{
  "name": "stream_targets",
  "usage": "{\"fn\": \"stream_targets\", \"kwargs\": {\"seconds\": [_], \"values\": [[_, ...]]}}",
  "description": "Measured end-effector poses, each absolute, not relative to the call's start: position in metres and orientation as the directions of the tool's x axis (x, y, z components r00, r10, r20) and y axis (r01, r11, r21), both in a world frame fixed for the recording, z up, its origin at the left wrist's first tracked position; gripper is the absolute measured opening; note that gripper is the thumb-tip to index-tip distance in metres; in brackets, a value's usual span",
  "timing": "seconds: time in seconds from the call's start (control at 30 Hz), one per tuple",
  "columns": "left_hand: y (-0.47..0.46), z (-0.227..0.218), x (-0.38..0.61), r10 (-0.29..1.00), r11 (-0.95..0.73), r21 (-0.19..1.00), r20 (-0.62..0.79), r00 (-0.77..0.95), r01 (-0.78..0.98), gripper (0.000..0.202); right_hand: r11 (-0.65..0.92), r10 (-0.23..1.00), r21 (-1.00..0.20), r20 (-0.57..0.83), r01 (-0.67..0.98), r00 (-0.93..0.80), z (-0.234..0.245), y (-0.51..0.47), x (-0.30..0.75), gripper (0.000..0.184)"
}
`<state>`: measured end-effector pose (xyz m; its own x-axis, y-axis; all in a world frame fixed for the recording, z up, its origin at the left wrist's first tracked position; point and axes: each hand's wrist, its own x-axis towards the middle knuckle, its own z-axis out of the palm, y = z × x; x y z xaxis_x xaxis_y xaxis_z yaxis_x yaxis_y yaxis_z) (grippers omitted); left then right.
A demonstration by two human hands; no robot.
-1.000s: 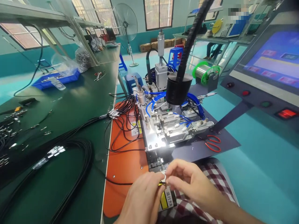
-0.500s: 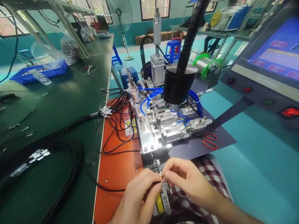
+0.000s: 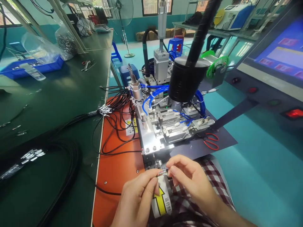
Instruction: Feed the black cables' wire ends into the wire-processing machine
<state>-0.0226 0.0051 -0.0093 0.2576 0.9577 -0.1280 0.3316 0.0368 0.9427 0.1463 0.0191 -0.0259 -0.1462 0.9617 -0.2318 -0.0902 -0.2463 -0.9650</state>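
My left hand (image 3: 139, 195) and my right hand (image 3: 189, 179) meet low in the view, just in front of the machine's aluminium plate (image 3: 151, 142). Both pinch the same small metal terminal (image 3: 163, 172) on the end of a thin black cable (image 3: 109, 190), which trails left over the orange mat (image 3: 118, 167). A white label with a yellow arrow (image 3: 162, 198) shows below my fingers. Behind them stands the fixture with blue air hoses (image 3: 151, 97) and a black cylinder (image 3: 187, 78).
Bundles of black cables with metal ends (image 3: 47, 151) lie on the green bench (image 3: 59, 94) at left. Red scissors (image 3: 210, 142) rest right of the fixture. A blue tray (image 3: 33, 67) sits far left, a control panel with a screen (image 3: 279, 56) at right.
My view has tilted down and shifted slightly. Both hands have risen a little toward the plate, still pinching the cable end; the arrow label is now more exposed.
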Motion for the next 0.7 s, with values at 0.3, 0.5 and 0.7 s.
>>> {"fn": "stream_targets", "kwargs": {"seconds": [0.3, 0.5, 0.7], "values": [[-0.004, -0.017, -0.026, 0.938, 0.27, 0.945, -0.301, 0.169, 0.184, 0.041, -0.191, 0.971, -0.981, -0.184, -0.032, -0.153, -0.024, 0.018, 0.136, 0.007], [-0.003, -0.01, -0.024, 0.945, 0.226, 0.959, -0.258, 0.199, 0.171, 0.033, -0.266, 0.947, -0.961, -0.248, -0.068, -0.204, -0.021, 0.017, 0.135, 0.015], [-0.001, -0.01, -0.017, 0.933, 0.323, 0.946, -0.313, 0.175, -0.029, 0.014, -0.37, 0.903, -0.923, -0.331, -0.105, -0.274, -0.022, 0.016, 0.134, 0.024]]}}
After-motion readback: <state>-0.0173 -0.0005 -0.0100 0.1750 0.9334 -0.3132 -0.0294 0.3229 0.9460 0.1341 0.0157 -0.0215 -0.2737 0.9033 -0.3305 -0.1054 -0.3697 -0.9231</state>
